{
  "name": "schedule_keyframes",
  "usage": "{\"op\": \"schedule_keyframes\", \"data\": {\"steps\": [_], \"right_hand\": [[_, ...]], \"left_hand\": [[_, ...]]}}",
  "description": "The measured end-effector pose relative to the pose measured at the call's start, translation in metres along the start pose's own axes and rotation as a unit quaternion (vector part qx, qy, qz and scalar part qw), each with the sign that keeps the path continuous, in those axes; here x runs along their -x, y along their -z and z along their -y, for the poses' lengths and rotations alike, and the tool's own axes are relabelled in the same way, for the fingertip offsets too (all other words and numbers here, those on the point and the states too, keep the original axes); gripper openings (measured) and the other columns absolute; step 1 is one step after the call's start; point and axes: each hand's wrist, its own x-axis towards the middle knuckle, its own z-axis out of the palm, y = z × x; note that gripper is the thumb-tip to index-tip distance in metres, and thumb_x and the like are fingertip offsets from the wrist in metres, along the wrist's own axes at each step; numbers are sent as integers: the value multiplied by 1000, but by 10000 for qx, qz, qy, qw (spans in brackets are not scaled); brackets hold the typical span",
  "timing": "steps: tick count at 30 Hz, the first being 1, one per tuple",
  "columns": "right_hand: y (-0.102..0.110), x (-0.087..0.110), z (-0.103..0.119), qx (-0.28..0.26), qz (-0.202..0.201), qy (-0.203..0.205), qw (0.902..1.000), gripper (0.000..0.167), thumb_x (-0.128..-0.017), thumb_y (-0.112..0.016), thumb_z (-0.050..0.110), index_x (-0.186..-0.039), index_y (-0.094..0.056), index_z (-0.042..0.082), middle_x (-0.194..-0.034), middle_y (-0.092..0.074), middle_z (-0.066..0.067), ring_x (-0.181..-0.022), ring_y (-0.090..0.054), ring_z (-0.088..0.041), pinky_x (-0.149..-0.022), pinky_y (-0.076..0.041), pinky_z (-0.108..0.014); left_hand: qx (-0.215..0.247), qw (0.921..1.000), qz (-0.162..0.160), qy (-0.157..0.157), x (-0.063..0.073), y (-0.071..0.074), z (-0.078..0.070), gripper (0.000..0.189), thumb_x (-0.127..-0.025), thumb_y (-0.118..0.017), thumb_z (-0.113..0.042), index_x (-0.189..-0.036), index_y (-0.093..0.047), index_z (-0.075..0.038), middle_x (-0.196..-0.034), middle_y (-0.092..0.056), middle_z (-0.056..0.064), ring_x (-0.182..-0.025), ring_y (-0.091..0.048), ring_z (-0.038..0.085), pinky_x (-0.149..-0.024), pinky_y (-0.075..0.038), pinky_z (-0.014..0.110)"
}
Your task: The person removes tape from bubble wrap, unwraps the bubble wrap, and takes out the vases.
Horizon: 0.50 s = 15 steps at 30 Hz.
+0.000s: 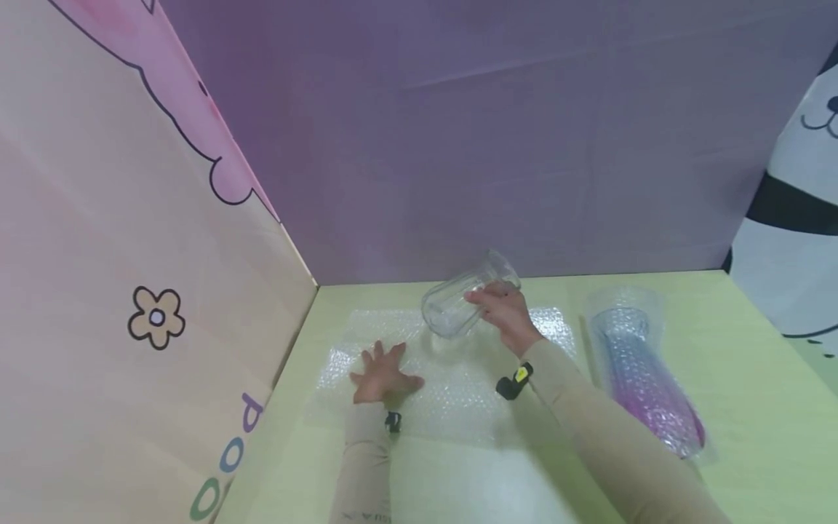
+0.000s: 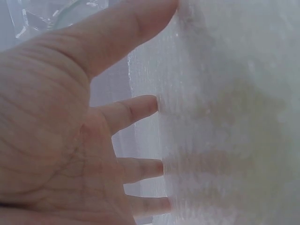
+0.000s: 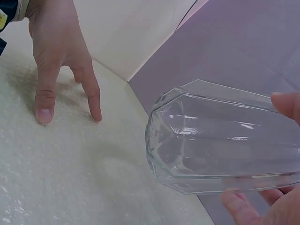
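Observation:
My right hand (image 1: pixel 504 309) grips a clear glass vase (image 1: pixel 452 306) with a faceted body and a flared mouth. The vase is tilted, base toward the lower left, raised over a sheet of bubble wrap (image 1: pixel 452 393). In the right wrist view the thumb and fingers of the right hand (image 3: pixel 276 211) clasp the vase (image 3: pixel 220 140) from both sides. With fingers spread, my left hand (image 1: pixel 381 375) rests its fingertips on the left part of the sheet. The left wrist view shows the straight fingers of the left hand (image 2: pixel 103 126) touching the bubble wrap (image 2: pixel 225 140).
To the right, a blue-to-pink vase (image 1: pixel 638 378) wrapped in bubble wrap lies on the pale yellow table (image 1: pixel 766 349). A purple-grey panel (image 1: pixel 458 145) stands behind the table, and a cartoon-printed wall (image 1: pixel 85 240) borders the left side.

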Motion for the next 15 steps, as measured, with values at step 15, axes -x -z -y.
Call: {"op": "schedule_keyframes", "data": {"steps": [15], "right_hand": [[-3,-14,2,198,-469,518,9974,45,-78,-89,24,-112,-60,14,-117,-59,1,-114,-59,-23,-105,-53,-42]], "left_hand": [[12,10000,60,-4,0,2,0,89,-82,-80,-49,-158,-40,-25,-171,-10,25,-154,-3,59,-109,-3,89]]}}
